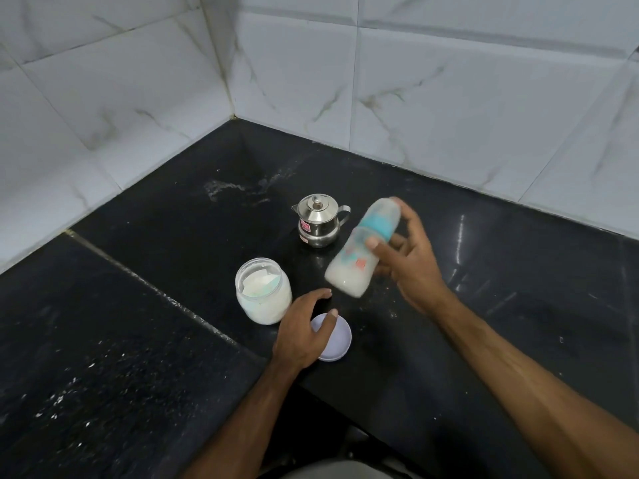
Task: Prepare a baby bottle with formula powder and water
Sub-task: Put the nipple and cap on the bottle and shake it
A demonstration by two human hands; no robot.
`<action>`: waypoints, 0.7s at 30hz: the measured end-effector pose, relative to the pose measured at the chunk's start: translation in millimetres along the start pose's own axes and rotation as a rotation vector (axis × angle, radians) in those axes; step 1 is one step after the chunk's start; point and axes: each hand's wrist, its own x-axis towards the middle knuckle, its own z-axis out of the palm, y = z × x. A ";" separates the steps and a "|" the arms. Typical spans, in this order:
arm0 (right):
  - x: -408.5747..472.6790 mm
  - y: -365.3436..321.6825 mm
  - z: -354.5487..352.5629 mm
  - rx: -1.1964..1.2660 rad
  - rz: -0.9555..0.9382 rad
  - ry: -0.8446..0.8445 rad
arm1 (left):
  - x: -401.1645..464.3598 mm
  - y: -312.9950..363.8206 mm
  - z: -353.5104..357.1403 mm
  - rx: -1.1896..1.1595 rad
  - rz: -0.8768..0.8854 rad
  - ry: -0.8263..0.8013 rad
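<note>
Nearly done: capped bottle (pixel 363 247) of milky mix, tilted above the surface (pixel 484 340), right hand (pixel 411 261) fingers clamped round it. Left hand (pixel 304 330) fingers relaxed over jar lid (pixel 337 344); powder jar (pixel 262 288) left uncovered.

On the black desk (pixel 518 305) three things stand close together near the middle: an open jar (pixel 263 291), a pale lid (pixel 333 340) just right of it, and a steel pot (pixel 318 220) behind. Narrow gaps separate them. The tilted bottle (pixel 363 248) fills the air right of the pot. Tiled walls (pixel 449 98) close off the back and left. Bare desk lies open at far left, far right and along the front edge.
</note>
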 end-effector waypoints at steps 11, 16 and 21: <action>2.1 2.0 -5.1 0.082 -0.006 0.047 | -0.2 2.1 -1.1 0.005 0.005 -0.001; -13.4 12.4 3.2 -0.187 0.035 -0.264 | 3.3 2.4 -1.9 -0.076 -0.055 -0.057; 2.5 1.6 -7.9 0.051 -0.019 0.059 | -0.5 7.3 -4.4 -0.031 -0.040 -0.015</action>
